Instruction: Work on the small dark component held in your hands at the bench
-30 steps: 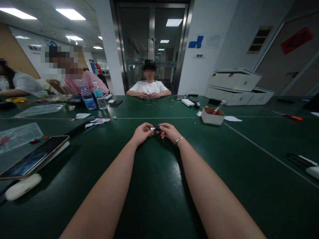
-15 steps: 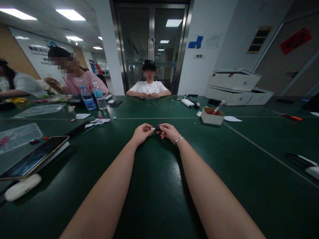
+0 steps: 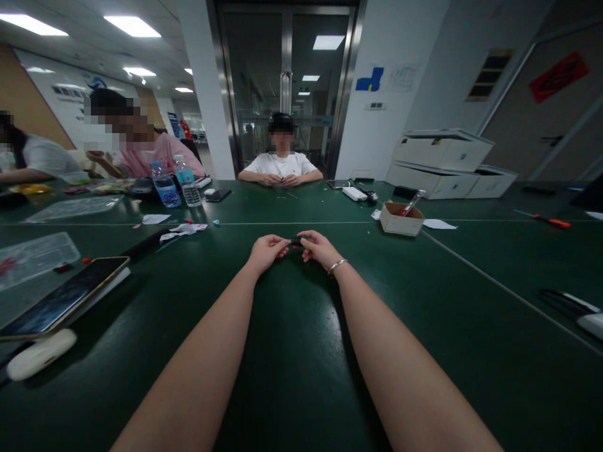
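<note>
Both my arms reach straight out over the dark green table [image 3: 292, 351]. My left hand [image 3: 266, 250] and my right hand [image 3: 319, 248] meet at the middle of the table, fingers pinched on the two ends of a small dark part [image 3: 295, 241] held between them just above the surface. A thin bracelet [image 3: 337, 266] circles my right wrist. The small part is too tiny to name.
A phone [image 3: 61, 301] and a white case [image 3: 40, 355] lie at the near left. A small cardboard box [image 3: 401, 219] stands right of centre, two water bottles [image 3: 176, 183] at the far left. Persons sit across the table and at the left. White boxes [image 3: 447, 160] are stacked at the right.
My hands have drawn slightly closer together on the small part, whose light tip no longer shows. The person at the left has shifted a little.
</note>
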The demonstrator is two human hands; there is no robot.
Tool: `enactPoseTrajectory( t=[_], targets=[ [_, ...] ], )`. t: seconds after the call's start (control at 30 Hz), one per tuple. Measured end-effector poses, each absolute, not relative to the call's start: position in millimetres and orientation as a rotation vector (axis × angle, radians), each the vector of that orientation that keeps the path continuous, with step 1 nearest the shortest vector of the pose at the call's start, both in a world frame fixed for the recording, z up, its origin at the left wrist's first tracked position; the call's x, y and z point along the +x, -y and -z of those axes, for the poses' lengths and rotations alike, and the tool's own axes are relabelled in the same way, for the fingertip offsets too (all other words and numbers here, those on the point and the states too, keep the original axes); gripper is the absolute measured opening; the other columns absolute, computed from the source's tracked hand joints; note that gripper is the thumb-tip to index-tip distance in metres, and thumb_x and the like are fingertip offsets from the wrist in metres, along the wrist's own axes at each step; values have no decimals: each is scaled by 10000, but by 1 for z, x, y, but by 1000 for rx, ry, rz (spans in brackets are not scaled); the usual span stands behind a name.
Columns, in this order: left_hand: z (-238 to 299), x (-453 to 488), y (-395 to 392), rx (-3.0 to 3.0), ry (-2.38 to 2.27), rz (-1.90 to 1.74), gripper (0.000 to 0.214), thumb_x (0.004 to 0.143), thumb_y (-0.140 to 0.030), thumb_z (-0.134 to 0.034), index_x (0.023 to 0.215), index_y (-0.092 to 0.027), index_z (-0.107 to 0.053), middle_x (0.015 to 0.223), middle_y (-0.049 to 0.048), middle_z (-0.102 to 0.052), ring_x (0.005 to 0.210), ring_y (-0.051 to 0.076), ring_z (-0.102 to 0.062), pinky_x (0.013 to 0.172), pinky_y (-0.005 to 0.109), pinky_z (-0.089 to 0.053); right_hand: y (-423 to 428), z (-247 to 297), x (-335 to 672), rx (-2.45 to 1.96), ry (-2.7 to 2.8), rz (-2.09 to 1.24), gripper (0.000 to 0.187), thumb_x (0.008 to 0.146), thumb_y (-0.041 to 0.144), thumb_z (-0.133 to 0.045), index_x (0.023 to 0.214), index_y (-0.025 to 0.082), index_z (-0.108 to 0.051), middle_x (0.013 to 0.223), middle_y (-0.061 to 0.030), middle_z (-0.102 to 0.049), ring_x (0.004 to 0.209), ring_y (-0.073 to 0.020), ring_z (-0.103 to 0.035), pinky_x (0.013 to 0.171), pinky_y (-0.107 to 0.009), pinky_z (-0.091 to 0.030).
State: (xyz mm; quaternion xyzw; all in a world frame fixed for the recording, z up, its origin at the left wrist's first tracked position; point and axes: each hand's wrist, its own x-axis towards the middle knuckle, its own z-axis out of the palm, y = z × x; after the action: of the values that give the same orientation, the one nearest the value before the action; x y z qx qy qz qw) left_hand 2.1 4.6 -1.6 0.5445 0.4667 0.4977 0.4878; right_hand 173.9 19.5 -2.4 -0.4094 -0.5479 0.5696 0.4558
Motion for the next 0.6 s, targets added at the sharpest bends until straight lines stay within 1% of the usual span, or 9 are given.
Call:
enactPoseTrajectory(
  t=[0.17, 0.33, 0.6],
  targets=[
    [5, 2, -7, 1365, -1153, -1194, 220, 712, -291, -687, 798, -99, -622, 618, 31, -638, 540, 94, -567, 549, 231, -437, -22, 5, 175, -1007, 1372, -1390, 134, 846, 92, -518, 958, 166, -525, 674, 13, -628, 400, -58, -530, 373, -174, -479],
    [11, -1, -12, 1438, -1164, -1169, 252, 717, -348, -671, 795, -112, -624, 640, 36, -648, 550, 99, -570, 551, 236, -443, -23, 7, 176, -985, 1386, -1399, 128, 843, 102, -525, 956, 162, -526, 676, 7, -638, 409, -57, -534, 385, -174, -488],
    [9, -1, -10, 1508, -1232, -1127, 299, 747, -422, -611, 697, -127, -614, 579, 18, -610, 485, 83, -517, 510, 221, -410, -21, 7, 178, -937, 1418, -1387, 177, 794, 125, -597, 960, 160, -546, 648, 22, -626, 422, -55, -535, 398, -171, -489]
  ],
)
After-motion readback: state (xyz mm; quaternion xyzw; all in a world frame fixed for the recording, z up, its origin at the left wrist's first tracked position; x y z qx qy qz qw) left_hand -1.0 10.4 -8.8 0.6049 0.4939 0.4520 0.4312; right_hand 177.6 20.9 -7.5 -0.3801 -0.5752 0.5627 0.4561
